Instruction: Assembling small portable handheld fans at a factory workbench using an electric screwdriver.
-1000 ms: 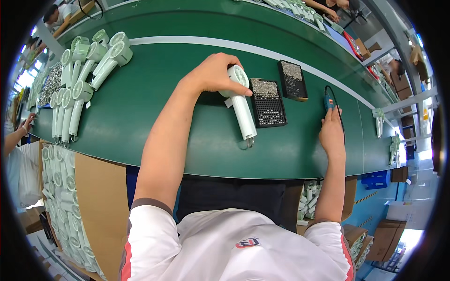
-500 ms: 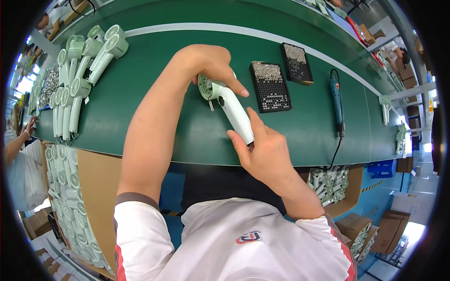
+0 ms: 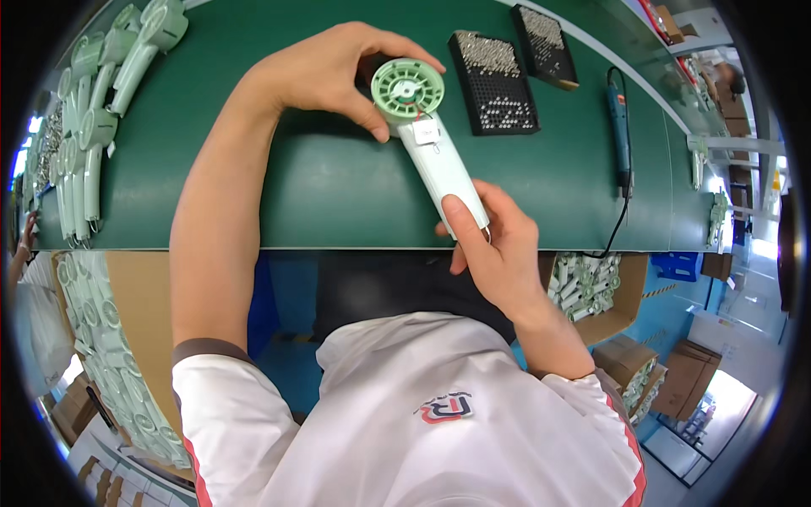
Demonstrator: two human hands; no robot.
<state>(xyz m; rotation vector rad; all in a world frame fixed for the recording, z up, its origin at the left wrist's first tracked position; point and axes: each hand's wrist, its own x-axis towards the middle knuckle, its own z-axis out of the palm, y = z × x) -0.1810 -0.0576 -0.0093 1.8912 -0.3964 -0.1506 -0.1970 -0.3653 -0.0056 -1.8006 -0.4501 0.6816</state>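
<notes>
A pale green handheld fan [image 3: 443, 173] is held over the bench, its round slotted head [image 3: 409, 89] facing up. A small white tag and thin wires show where the head joins the handle. Curved around the left side of the head is my left hand [image 3: 338, 72], its thumb at the lower edge and its fingers reaching past the top. My right hand [image 3: 498, 245] grips the handle's lower end, thumb on top and fingers wrapped beneath. A small wire loop sticks out at that end.
On the green bench [image 3: 338, 186], two black trays of small metal screws [image 3: 494, 84] [image 3: 545, 46] lie beyond the fan. Farther right is a blue electric screwdriver [image 3: 619, 127] with a black cord. More fans [image 3: 89, 127] stand grouped at the left. Cardboard boxes of fans [image 3: 587, 283] sit below.
The fan has been turned over, so its slotted head now faces up. My left hand has shifted to the head's left side. The view has moved, so the bench sits higher.
</notes>
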